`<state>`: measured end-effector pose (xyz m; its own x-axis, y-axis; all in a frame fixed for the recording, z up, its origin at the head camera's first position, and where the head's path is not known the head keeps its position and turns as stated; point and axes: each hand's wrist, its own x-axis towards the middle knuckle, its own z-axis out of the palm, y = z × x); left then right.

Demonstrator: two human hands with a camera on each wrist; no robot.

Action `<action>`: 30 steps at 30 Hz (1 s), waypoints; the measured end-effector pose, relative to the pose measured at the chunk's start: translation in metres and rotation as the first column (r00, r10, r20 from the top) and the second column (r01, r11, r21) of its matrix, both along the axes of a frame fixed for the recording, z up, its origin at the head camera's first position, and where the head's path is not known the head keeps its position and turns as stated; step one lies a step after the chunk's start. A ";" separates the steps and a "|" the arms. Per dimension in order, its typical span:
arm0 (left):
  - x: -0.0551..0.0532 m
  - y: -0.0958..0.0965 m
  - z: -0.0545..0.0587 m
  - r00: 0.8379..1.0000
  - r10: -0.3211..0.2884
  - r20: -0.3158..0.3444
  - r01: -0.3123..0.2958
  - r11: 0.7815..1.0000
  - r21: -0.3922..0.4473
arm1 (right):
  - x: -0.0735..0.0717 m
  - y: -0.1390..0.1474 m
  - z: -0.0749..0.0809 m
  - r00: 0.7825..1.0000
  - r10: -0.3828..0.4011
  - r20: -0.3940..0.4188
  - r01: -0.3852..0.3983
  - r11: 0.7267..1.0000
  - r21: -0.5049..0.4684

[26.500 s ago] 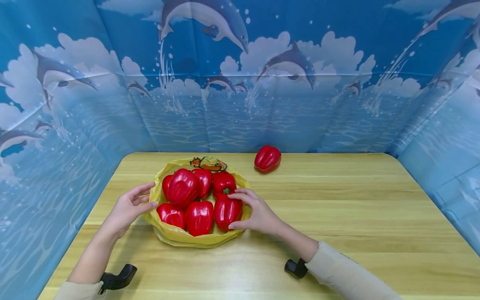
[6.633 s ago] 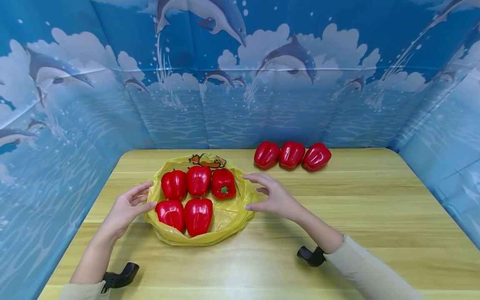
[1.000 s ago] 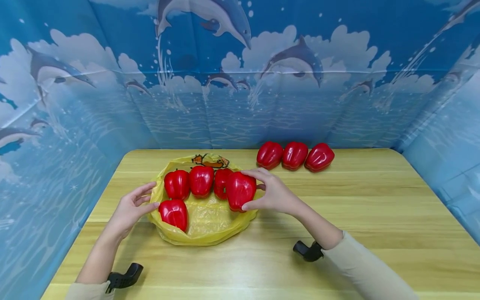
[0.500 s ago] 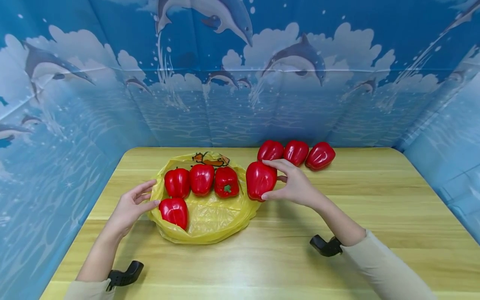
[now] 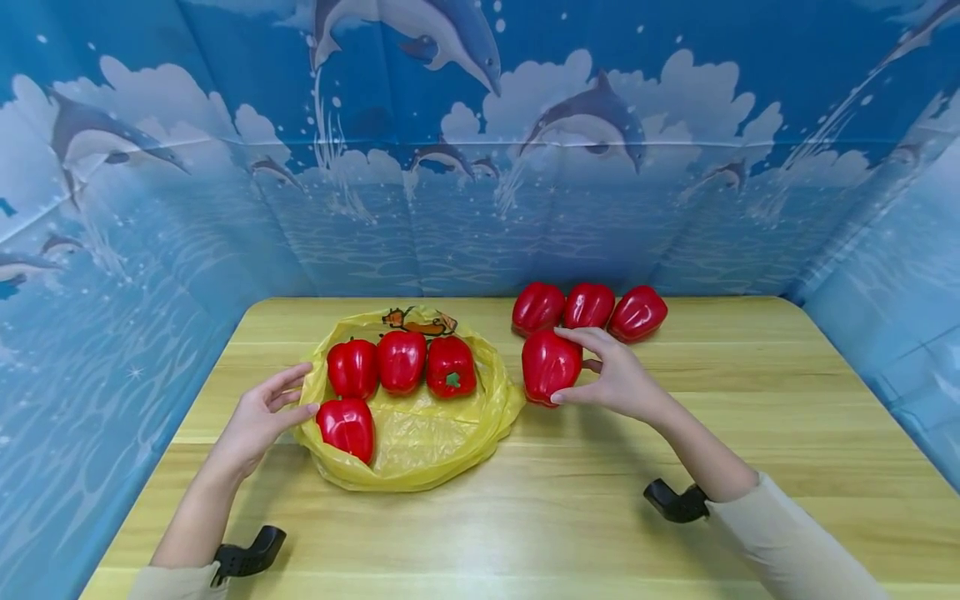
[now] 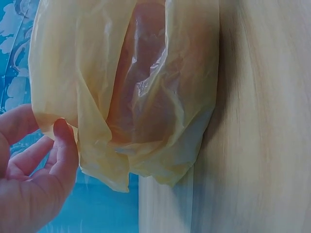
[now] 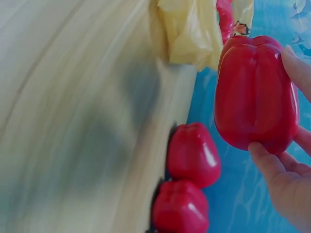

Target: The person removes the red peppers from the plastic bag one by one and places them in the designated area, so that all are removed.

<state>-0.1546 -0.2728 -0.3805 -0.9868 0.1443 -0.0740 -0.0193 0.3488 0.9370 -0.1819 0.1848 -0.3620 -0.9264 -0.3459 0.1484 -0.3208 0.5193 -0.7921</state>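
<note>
My right hand point(image 5: 618, 375) holds a glossy red bell pepper point(image 5: 551, 367) between thumb and fingers, just right of the yellow plastic bag point(image 5: 420, 479). In the right wrist view the same bell pepper point(image 7: 256, 97) is up in the grip, thumb at its lower end and a finger on its upper side. My left hand point(image 5: 258, 421) holds the bag's left rim; in the left wrist view thumb and forefinger take hold of the thin yellow plastic point(image 6: 97, 141). Inside the wide-mouthed bag lie several red peppers, among them one with a green stem point(image 5: 452, 367).
Three red bell peppers point(image 5: 589, 307) lie in a row along the wooden table's point(image 5: 525, 533) back edge, right of the bag. A blue dolphin-print curtain point(image 5: 480, 225) stands behind the table and at both sides. Each wrist carries a black camera mount point(image 5: 250, 552).
A bell pepper has come out of the bag in my right hand and moved right over the table. Earlier, the back row grew from one pepper to three. My left hand stays at the rim.
</note>
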 end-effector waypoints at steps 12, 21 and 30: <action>0.003 0.000 -0.002 1.000 -0.001 -0.009 0.001 1.000 0.003 | 0.005 0.011 -0.019 0.999 -0.035 0.003 0.035 0.999 0.027; 0.004 -0.001 -0.005 1.000 0.001 -0.020 -0.001 1.000 0.000 | 0.004 0.013 -0.035 0.998 -0.063 0.001 0.063 0.998 0.012; 0.006 -0.002 -0.008 0.999 0.000 -0.033 0.000 1.000 -0.004 | 0.006 0.011 -0.044 0.996 -0.088 -0.010 0.088 0.996 0.000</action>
<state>-0.1490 -0.2750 -0.3888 -0.9886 0.1442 -0.0420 0.0117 0.3527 0.9357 -0.1757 0.1958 -0.4058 -0.9517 -0.2636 0.1572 -0.2816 0.5465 -0.7887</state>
